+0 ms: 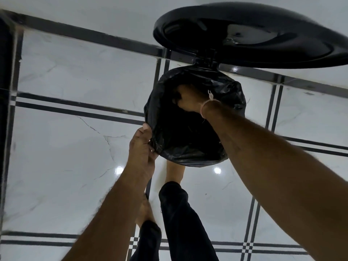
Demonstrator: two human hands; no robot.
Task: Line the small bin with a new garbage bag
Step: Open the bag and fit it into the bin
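Note:
A small round bin stands on the floor, wrapped in a black garbage bag folded over its rim. Its round black lid stands open on the hinge at the far side. My left hand pinches the bag's edge at the near-left rim, thumb on top. My right hand reaches down inside the bag, fingers curled into the black plastic at the far inner wall. A thin pink thread circles my right wrist. The bin's own body is hidden by the bag.
White marble floor tiles with black border stripes lie all around. My bare feet and dark trouser legs stand just in front of the bin, one foot under its near edge. A dark upright edge runs along the left.

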